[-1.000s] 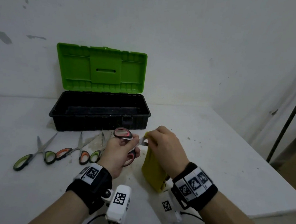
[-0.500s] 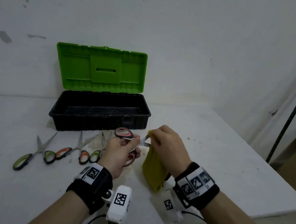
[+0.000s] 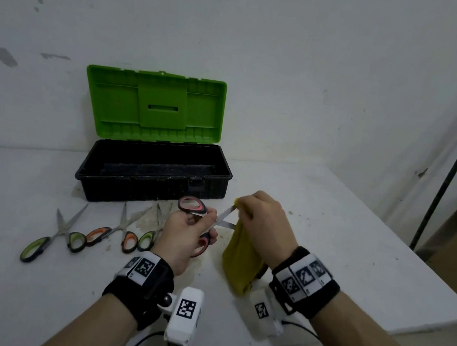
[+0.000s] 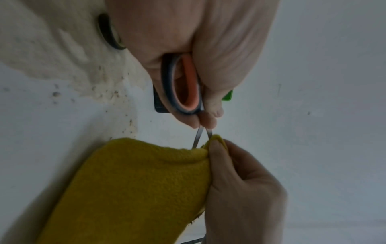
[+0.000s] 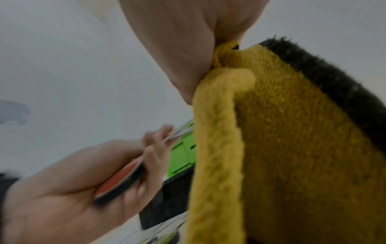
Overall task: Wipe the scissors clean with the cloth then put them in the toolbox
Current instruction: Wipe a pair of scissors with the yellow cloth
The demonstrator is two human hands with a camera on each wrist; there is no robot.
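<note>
My left hand (image 3: 187,233) grips the red-handled scissors (image 3: 191,206) by their handles, above the table in front of the toolbox. Their blades (image 3: 226,216) stand spread apart and point right. My right hand (image 3: 261,221) pinches the yellow cloth (image 3: 240,261) around the upper blade near its tip; the rest of the cloth hangs down. In the left wrist view the red handle loop (image 4: 188,85) sits in my fist and both blades (image 4: 198,135) run into the cloth (image 4: 135,189). The right wrist view shows the cloth (image 5: 292,148) close up and the left hand (image 5: 83,181) on the scissors. The black toolbox (image 3: 152,190) stands open, its green lid (image 3: 155,106) upright.
Three more pairs of scissors lie on the white table (image 3: 329,225) left of my hands: a green-handled pair (image 3: 54,235), an orange-handled pair (image 3: 115,231) and another green-handled pair (image 3: 152,234). A dark pole (image 3: 453,171) leans at the right. The table's right edge is close.
The scissor blades have spread further apart. My right hand has slid the cloth outward along the upper blade, away from the pivot. The left hand has stayed in place.
</note>
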